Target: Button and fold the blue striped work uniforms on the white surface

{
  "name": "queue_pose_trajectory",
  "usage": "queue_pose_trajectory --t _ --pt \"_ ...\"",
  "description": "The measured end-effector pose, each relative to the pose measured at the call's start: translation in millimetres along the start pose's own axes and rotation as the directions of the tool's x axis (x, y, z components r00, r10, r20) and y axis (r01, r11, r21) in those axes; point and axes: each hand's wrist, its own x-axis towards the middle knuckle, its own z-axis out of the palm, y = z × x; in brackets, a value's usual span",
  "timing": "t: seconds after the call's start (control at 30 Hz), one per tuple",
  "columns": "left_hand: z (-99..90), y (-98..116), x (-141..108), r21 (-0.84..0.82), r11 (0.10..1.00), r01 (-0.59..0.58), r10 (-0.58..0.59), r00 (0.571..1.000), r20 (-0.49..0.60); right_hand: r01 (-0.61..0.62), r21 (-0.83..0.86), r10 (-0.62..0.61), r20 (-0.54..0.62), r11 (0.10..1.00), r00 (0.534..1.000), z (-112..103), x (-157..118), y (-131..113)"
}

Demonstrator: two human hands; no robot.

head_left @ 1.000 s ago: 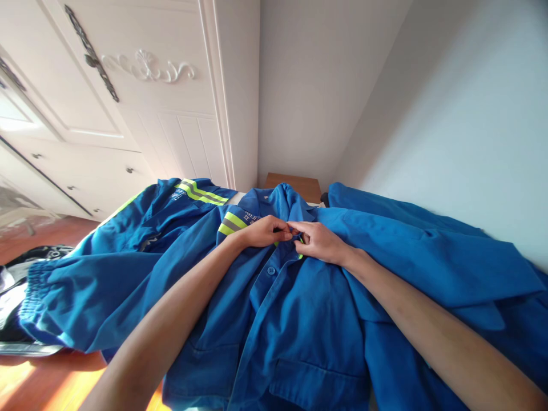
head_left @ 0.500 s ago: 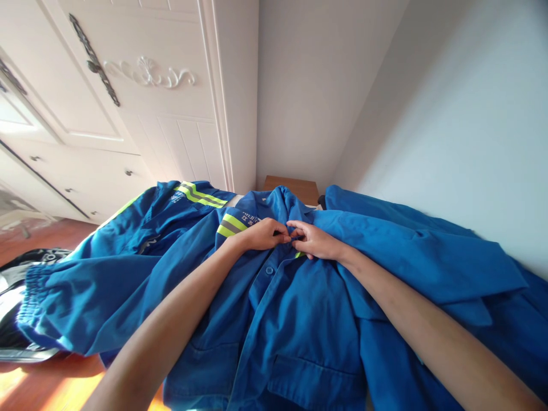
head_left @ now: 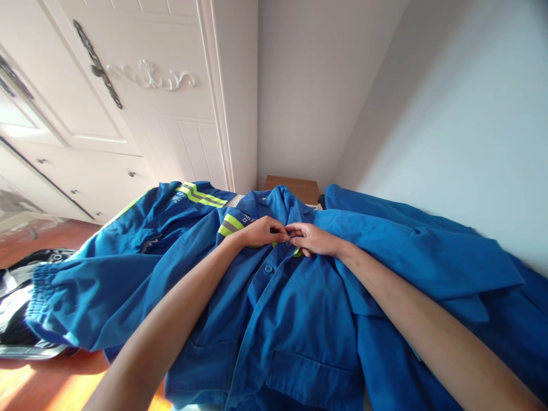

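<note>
A blue work jacket [head_left: 312,308] with yellow-green reflective stripes lies front up, its collar at the far end. My left hand [head_left: 266,233] pinches the front edge of the jacket below the collar. My right hand [head_left: 312,238] meets it from the other side, fingers closed on the same front edge, with a small button [head_left: 288,243] between the fingertips. Lower on the front band, another button [head_left: 268,268] shows. The fingers partly hide the cloth they grip.
Another blue jacket [head_left: 171,214] with stripes lies at the left, and more blue clothing [head_left: 385,205] at the right. A white wardrobe [head_left: 171,142] stands behind on the left, a pale wall [head_left: 471,125] on the right. A black and grey bag [head_left: 25,308] sits on the wooden floor [head_left: 55,382].
My fingertips have shifted slightly upward and drawn together, and a button now shows between them. The jacket stays almost in place.
</note>
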Motion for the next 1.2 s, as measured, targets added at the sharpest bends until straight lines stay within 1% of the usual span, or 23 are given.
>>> queue_pose_trajectory --t 0.1,0.27,0.37,0.43,0.6,0.73,0.93,1.03,1.2 --pt "-0.1 -1 0 -0.021 1.000 -0.006 0.006 1.000 0.007 -0.003 -0.027 0.003 0.011 1.000 1.000 1 0 -1" --pt "-0.2 -2 0 -0.004 1.000 -0.001 0.001 1.000 0.019 -0.006 -0.117 0.004 -0.015 0.993 1.000 6 -3 -4" --pt "0.0 -3 0 -0.015 1.000 0.002 -0.001 1.000 0.031 0.015 -0.118 -0.016 -0.009 0.993 1.000 7 -4 -4" --pt "0.0 -3 0 -0.034 0.999 -0.010 0.011 1.000 0.023 0.030 -0.088 -0.030 -0.004 0.996 1.000 7 -3 -2" --pt "-0.4 6 -3 -0.058 0.995 -0.075 0.072 0.996 -0.048 0.053 -0.002 -0.053 -0.001 0.999 0.999 4 -1 3" --pt "1.5 9 -4 0.007 0.992 -0.124 0.125 0.991 -0.047 0.041 0.071 -0.042 0.013 0.997 0.999 1 2 7" --pt "2.3 5 -1 0.102 0.979 -0.178 0.186 0.979 -0.077 0.019 0.215 -0.023 0.016 0.976 1.000 -2 3 8" --pt "0.5 6 -1 0.102 0.975 -0.198 0.205 0.976 -0.070 0.032 0.269 -0.036 0.007 0.963 0.999 -3 4 8" --pt "-1.6 12 -2 0.136 0.963 -0.231 0.238 0.971 -0.036 0.034 0.302 -0.037 0.003 0.953 0.999 -2 5 10"
